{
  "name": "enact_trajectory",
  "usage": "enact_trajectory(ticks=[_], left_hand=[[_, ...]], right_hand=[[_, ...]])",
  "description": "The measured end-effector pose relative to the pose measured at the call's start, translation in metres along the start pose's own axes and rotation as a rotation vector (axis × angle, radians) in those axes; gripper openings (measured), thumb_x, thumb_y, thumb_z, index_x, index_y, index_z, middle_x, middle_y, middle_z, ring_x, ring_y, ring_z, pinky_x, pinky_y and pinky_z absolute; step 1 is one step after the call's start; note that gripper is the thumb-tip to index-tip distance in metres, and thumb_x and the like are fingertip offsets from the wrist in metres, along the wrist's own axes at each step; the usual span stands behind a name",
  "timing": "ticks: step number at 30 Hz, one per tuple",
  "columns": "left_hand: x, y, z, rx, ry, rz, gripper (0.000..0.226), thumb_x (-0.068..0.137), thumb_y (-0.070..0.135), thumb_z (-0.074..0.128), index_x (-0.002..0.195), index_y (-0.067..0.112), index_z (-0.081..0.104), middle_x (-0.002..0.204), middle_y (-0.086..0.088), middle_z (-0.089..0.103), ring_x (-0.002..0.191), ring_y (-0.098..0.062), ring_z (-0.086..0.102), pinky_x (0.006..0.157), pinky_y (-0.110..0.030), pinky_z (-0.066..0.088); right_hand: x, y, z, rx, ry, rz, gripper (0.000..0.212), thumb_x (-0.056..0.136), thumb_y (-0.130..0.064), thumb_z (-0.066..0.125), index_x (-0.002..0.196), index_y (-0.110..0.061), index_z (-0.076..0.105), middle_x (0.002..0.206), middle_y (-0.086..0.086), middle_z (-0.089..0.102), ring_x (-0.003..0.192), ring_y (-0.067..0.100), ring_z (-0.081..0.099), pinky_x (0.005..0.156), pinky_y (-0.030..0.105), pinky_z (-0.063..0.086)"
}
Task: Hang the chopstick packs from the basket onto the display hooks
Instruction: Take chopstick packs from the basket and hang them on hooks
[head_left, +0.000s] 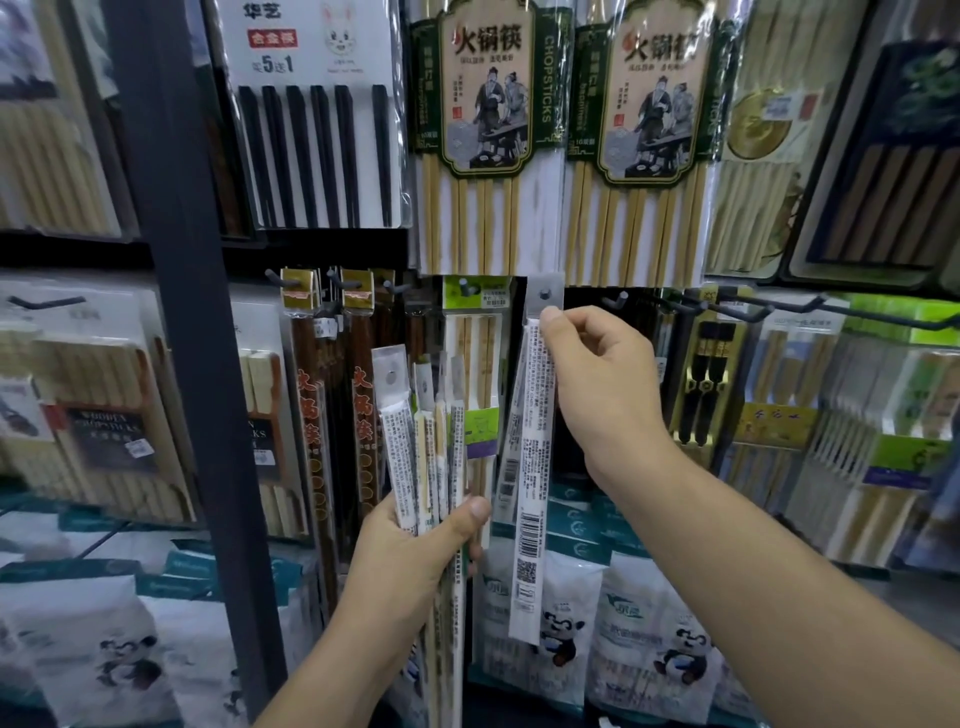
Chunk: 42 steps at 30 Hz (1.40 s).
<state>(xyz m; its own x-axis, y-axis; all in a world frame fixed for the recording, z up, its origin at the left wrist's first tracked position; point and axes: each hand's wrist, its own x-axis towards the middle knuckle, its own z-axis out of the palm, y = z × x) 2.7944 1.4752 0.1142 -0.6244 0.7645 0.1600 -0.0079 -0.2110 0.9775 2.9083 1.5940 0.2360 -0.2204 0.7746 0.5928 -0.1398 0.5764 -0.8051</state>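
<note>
My right hand (597, 379) pinches the top of a slim white chopstick pack (532, 467), printed with text and barcodes. The pack's hole sits over the tip of a display hook (544, 294), and a second pack hangs just behind it. My left hand (415, 551) grips a bundle of several similar packs (421, 441), held upright to the left of that hook, their hang tabs pointing up. The basket is out of view.
Chopstick packs fill the pegboard all round: dark red ones (311, 415) at left, green-labelled ones (478, 364) behind the bundle, large bamboo sets (483, 130) above. A bare hook (618, 301) sticks out to the right. A dark steel post (182, 312) stands at left. Panda-printed bags (649, 649) lie below.
</note>
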Motion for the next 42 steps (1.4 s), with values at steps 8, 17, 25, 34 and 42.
enact_trajectory(ticks=[8,17,25,34,42], left_hand=[[0.000,-0.001,-0.003,0.016,-0.020,-0.002,0.062,0.058,0.054,0.086,0.105,0.015,0.069,0.079,-0.005,0.079,0.065,-0.012,0.074,0.054,-0.013,0.053],[0.002,-0.006,-0.003,0.051,0.021,0.010,0.087,0.050,0.071,0.088,0.114,0.016,0.069,0.087,-0.006,0.079,0.078,-0.017,0.076,0.086,-0.044,0.056],[-0.001,0.004,0.001,0.012,-0.009,0.077,0.111,0.042,0.078,0.088,0.113,-0.004,0.065,0.085,-0.008,0.079,0.070,-0.020,0.074,0.073,-0.034,0.061],[-0.006,0.012,0.006,-0.047,-0.043,0.066,0.128,0.042,0.074,0.091,0.134,-0.005,0.051,0.083,-0.014,0.078,0.061,-0.024,0.071,0.069,-0.049,0.059],[-0.005,0.007,0.007,-0.093,-0.045,0.100,0.062,0.059,0.064,0.089,0.103,0.020,0.078,0.095,-0.008,0.081,0.087,-0.021,0.078,0.067,-0.028,0.062]], right_hand=[[0.005,-0.001,0.004,0.002,0.044,0.013,0.042,0.101,-0.035,0.058,0.078,0.000,0.062,0.058,-0.003,0.041,0.057,0.011,0.039,0.055,0.021,0.036],[0.008,0.013,0.000,-0.127,0.051,0.052,0.042,0.099,-0.038,0.061,0.061,-0.022,0.058,0.046,-0.015,0.043,0.047,0.002,0.041,0.055,0.020,0.038],[-0.026,0.019,-0.004,-0.112,-0.014,0.042,0.026,0.096,-0.032,0.068,0.078,-0.015,0.068,0.060,-0.010,0.059,0.054,-0.002,0.050,0.051,0.010,0.042],[-0.054,0.015,0.002,-0.026,-0.411,0.196,0.009,0.090,-0.034,0.075,0.094,-0.025,0.076,0.085,-0.001,0.073,0.077,0.004,0.068,0.070,0.017,0.055],[-0.048,0.018,0.000,-0.034,-0.359,0.181,0.021,0.096,-0.019,0.065,0.077,-0.011,0.065,0.057,-0.007,0.051,0.053,0.006,0.048,0.052,0.016,0.041]])
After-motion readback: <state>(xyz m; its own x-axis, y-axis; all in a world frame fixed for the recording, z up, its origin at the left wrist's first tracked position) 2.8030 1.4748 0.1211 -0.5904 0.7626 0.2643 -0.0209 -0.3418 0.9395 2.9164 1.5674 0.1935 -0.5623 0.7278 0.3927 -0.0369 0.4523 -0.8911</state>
